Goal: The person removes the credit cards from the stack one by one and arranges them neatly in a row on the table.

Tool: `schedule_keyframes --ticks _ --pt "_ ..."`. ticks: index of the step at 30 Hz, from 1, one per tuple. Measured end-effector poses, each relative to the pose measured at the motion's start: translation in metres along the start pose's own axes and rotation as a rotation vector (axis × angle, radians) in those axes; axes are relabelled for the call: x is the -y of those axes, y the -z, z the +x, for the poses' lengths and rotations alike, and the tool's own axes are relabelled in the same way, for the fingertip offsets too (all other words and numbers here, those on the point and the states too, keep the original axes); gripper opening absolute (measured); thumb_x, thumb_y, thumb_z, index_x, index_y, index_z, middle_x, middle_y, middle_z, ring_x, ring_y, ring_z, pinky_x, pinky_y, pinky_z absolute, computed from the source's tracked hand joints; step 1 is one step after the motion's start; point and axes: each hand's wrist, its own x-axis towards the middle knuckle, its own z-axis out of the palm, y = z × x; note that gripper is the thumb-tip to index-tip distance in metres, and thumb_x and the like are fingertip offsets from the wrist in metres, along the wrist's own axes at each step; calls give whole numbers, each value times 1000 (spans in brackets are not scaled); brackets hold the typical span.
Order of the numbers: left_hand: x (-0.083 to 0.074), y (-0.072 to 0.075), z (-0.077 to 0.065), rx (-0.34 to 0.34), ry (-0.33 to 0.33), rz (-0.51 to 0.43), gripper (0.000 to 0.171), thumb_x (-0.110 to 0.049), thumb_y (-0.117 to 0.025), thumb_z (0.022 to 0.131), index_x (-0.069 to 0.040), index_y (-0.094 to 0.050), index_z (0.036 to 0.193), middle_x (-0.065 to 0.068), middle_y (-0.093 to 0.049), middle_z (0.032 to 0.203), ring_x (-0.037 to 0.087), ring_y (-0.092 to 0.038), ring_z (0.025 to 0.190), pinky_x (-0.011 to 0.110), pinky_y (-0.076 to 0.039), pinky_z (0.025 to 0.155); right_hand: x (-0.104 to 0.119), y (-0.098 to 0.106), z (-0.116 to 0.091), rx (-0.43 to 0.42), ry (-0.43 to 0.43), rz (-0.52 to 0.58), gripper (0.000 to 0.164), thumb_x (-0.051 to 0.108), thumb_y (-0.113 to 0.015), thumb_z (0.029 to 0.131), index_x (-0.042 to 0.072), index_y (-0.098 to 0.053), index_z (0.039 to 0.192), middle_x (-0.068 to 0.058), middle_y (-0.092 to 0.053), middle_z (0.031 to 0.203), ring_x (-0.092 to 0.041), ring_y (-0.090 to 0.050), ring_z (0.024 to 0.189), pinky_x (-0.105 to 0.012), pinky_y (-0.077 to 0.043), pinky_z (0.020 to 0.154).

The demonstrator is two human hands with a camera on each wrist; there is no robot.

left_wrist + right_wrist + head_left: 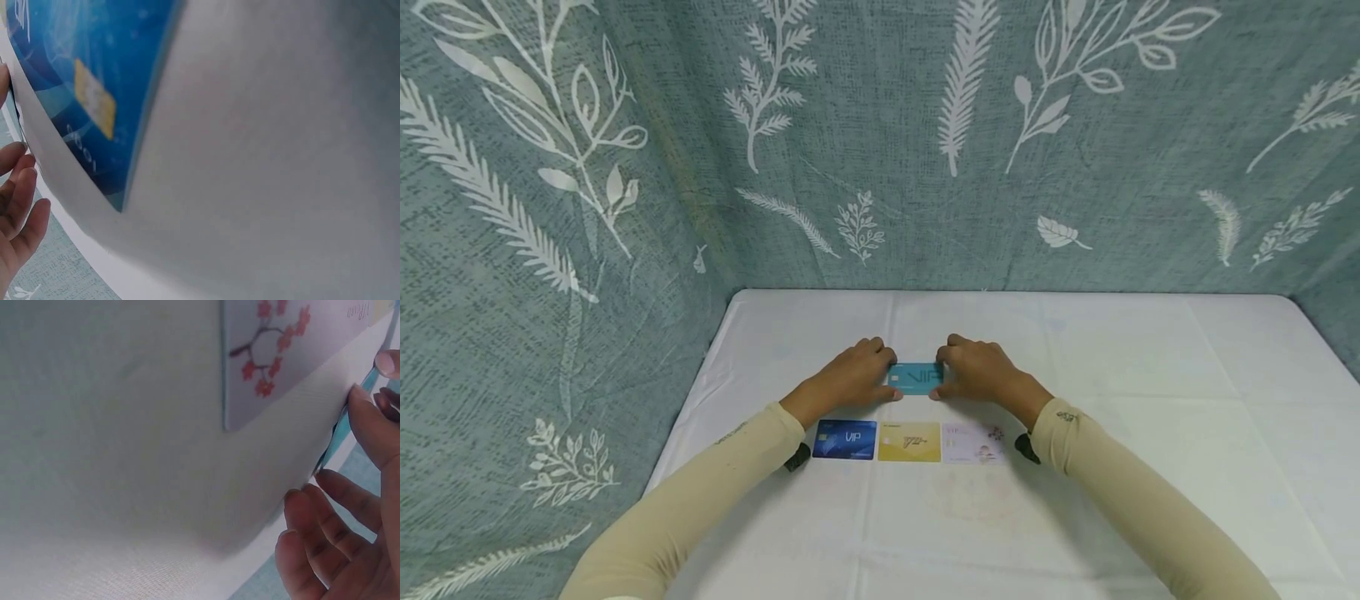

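A teal VIP card lies level between both hands, beyond a row of three other cards. My left hand pinches its left end between thumb and curled fingers. At the opposite end, my right hand grips the card the same way. In the right wrist view, the teal card appears as a thin edge at the fingertips. Nearer the body, a blue VIP card, a gold card and a pale card with flowers lie side by side. The left wrist view shows the blue card close up.
White cloth covers the table. A grey-green curtain with white leaf prints hangs behind the table's far edge and along its left side. Dark wrist devices show beneath the sleeves, close to the row's outer ends.
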Motion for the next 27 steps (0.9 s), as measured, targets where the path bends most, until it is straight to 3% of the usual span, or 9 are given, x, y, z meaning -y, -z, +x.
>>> schedule_keyframes --ticks 10,27 --pt "-1 0 0 11 17 -17 57 -46 -72 91 -5 -62 129 10 -59 115 20 -54 99 39 -51 93 -1 -1 0 2 0 -11 62 53 -81 79 10 -70 122 -6 -63 108 -14 -55 75 -34 -51 66" --pt "-2 1 -1 45 31 -29 58 -48 -70 92 -4 -60 130 9 -59 114 18 -54 96 37 -50 93 0 -3 -1 -9 27 -5 55 49 -78 84 9 -69 121 -5 -61 104 -13 -52 69 -30 -47 59"
